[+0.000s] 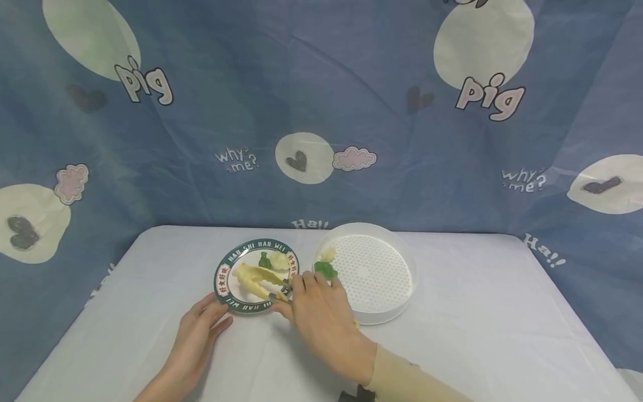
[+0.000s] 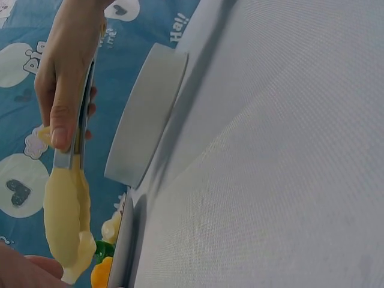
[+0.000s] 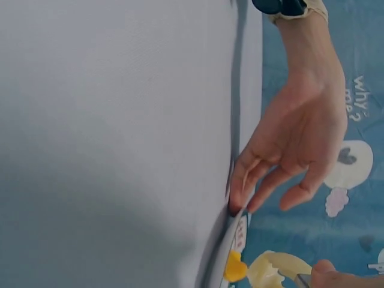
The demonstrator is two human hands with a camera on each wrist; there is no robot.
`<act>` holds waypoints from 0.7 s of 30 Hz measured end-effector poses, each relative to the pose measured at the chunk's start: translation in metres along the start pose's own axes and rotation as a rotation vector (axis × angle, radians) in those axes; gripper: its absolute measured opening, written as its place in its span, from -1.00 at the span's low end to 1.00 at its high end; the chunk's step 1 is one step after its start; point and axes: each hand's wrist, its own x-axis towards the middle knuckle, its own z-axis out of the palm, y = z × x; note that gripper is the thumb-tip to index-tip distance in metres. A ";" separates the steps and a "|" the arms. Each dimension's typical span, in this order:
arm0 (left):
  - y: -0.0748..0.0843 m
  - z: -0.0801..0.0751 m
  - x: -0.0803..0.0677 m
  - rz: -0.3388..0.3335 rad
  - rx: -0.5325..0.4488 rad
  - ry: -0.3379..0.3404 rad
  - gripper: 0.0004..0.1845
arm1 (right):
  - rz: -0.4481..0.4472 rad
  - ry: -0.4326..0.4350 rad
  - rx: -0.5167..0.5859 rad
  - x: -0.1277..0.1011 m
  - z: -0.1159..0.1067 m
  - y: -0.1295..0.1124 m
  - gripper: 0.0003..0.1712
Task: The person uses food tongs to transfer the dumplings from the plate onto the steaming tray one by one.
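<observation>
My right hand (image 1: pixel 326 318) grips tongs (image 1: pixel 251 279) with metal arms and pale yellow heads. The heads hang over a round plate (image 1: pixel 221 269) with a green lettered rim, and a pale lump (image 2: pixel 87 247) shows at their tips. On the plate lie a dark green piece (image 1: pixel 264 261), a pale yellow piece (image 1: pixel 279 261) and an orange-yellow piece (image 3: pixel 234 267), partly hidden by the tongs in the head view. At the plate's near left edge, my left hand (image 1: pixel 196 338) holds the rim with its fingertips, also seen in the right wrist view.
Just right of the plate stands a round white basket (image 1: pixel 402 301) with a perforated base. A green piece (image 1: pixel 326 270) and a pale piece (image 1: pixel 328 254) lie at its left side, partly behind my right hand. A blue patterned curtain (image 1: pixel 361 117) hangs behind the white table (image 1: pixel 477 335).
</observation>
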 end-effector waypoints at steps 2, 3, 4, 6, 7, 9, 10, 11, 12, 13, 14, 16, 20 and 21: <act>0.000 -0.001 0.000 -0.005 -0.003 0.001 -0.11 | 0.008 0.010 -0.002 -0.003 -0.001 0.005 -0.37; 0.000 -0.001 0.000 -0.008 -0.005 0.001 -0.11 | 0.013 0.013 -0.002 -0.005 -0.001 0.007 -0.37; 0.000 -0.001 0.000 -0.012 0.005 -0.001 -0.11 | 0.018 0.012 -0.002 -0.006 -0.001 0.010 -0.37; 0.000 -0.002 0.001 -0.014 0.013 -0.006 -0.11 | 0.026 0.013 -0.003 -0.009 -0.001 0.015 -0.37; 0.000 -0.002 0.001 -0.015 0.020 -0.008 -0.11 | 0.032 0.013 -0.001 -0.010 -0.001 0.017 -0.38; 0.000 -0.003 0.002 -0.020 0.036 -0.008 -0.12 | 0.035 0.028 0.002 -0.012 -0.001 0.021 -0.39; 0.000 -0.003 0.002 -0.023 0.046 -0.008 -0.12 | 0.036 0.037 0.000 -0.014 -0.002 0.024 -0.39; 0.000 -0.003 0.002 -0.024 0.051 -0.007 -0.12 | 0.035 0.049 -0.004 -0.015 -0.002 0.026 -0.39; 0.000 -0.002 0.002 -0.027 0.054 -0.005 -0.12 | 0.036 0.057 -0.007 -0.015 -0.002 0.028 -0.39; 0.000 -0.002 0.002 -0.027 0.054 -0.005 -0.12 | 0.036 0.061 -0.010 -0.017 -0.002 0.029 -0.38; 0.000 -0.002 0.002 -0.029 0.055 -0.003 -0.12 | 0.036 0.065 -0.016 -0.017 -0.003 0.031 -0.38; 0.000 -0.001 0.002 -0.028 0.052 0.001 -0.12 | 0.042 0.066 -0.019 -0.019 -0.004 0.035 -0.37; -0.001 0.001 0.001 -0.009 0.069 0.004 -0.13 | 0.057 0.081 -0.017 -0.022 -0.006 0.041 -0.38; -0.001 0.001 0.001 -0.003 0.072 0.003 -0.13 | 0.060 0.086 -0.019 -0.023 -0.006 0.043 -0.38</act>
